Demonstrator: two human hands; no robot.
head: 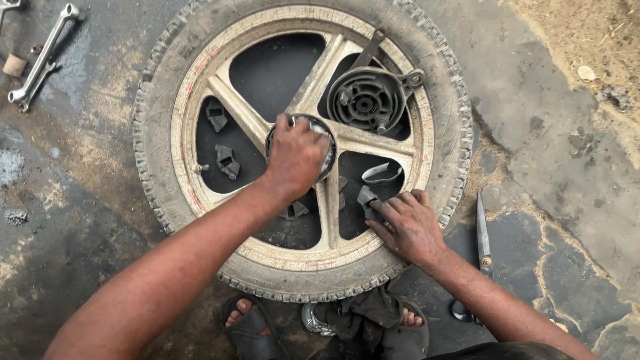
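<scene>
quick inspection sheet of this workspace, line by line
surface: stained, cracked concrete floor, wet patches.
job's things: tyred alloy wheel lying flat; brake plate resting on its spokes; dark rubber pieces in the openings.
clutter: spanner upper left; scissors right; rag by the sandalled feet.
grippers: left hand covers the hub; right hand fingers a rubber piece at the rim.
cables: nothing seen.
surroundings: sandy ground upper right.

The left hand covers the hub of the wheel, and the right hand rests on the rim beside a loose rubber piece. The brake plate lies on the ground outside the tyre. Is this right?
Not quite. In the head view the brake plate lies on the wheel itself, over the spokes, not on the ground. The left hand does cover the hub, and the right hand rests on the rim beside a rubber piece.
</scene>
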